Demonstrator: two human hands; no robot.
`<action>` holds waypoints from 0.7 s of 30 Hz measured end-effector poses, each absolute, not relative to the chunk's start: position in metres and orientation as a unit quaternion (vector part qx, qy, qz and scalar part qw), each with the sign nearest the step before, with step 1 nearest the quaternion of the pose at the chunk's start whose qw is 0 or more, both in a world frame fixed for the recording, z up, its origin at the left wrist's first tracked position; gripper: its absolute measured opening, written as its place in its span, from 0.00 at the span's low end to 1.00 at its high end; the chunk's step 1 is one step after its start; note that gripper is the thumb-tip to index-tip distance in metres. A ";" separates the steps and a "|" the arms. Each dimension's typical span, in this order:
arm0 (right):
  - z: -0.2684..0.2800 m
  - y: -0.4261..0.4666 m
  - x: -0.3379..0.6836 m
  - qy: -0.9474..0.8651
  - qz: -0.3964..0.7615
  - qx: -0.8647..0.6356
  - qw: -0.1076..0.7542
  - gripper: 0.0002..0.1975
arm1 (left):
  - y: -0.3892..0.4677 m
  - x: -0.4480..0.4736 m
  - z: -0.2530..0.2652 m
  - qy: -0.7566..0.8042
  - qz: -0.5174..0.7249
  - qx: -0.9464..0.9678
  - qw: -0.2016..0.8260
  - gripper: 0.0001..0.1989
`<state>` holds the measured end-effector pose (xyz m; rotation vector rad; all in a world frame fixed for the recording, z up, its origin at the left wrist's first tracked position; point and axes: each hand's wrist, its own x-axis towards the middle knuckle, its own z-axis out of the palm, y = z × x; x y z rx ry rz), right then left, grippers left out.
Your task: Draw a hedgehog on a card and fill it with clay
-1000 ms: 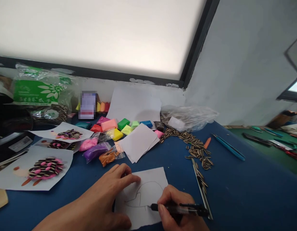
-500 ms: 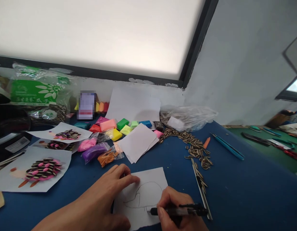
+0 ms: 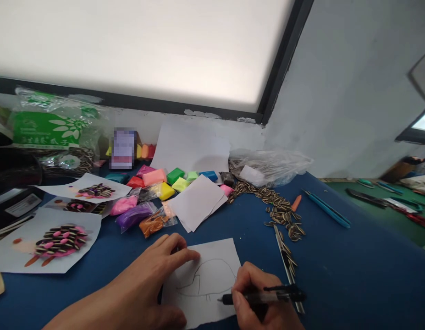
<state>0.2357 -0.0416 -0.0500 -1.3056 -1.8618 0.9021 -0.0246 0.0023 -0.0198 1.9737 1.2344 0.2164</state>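
A blue table top (image 3: 336,270) fills the near scene, a grey wall (image 3: 339,91) rising beyond it on the right, and here on the near side is the pen (image 3: 260,298)! It lies almost level across the view, tip to the left, tail to the right, tip just right of two short strokes below a curved outline (image 3: 214,259). Whether that tip touches is too fine to tell. Under it sits the small white paper (image 3: 205,311), right between the hands.

The right hand (image 3: 255,277) is the one on the pen, fingers closed round the barrel, at the paper's right edge. Over on the left, the left hand (image 3: 167,270) grips nothing; it is spread, index finger reaching onto the paper's far left part, thumb low on the near left, pen tip well to its right.

Outward now: a slim metal tool (image 3: 290,277) just beyond the right hand, striped seeds (image 3: 284,211) farther off, loose white sheets (image 3: 198,201) and bright clay packets (image 3: 135,216) on the far side, and a printed picture (image 3: 54,243) out left.
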 end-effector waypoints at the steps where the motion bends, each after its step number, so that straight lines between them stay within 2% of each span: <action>1: -0.049 -0.042 0.237 -0.715 0.336 -0.508 0.344 0.08 | 0.002 -0.026 -0.022 0.487 0.082 0.776 0.392 0.38; 5: -0.046 -0.041 0.240 -0.717 0.313 -0.520 0.343 0.08 | 0.002 -0.029 -0.026 0.496 0.072 0.767 0.400 0.41; 21: -0.042 -0.041 0.238 -0.730 0.303 -0.515 0.331 0.08 | 0.003 -0.028 -0.026 0.494 0.074 0.773 0.392 0.39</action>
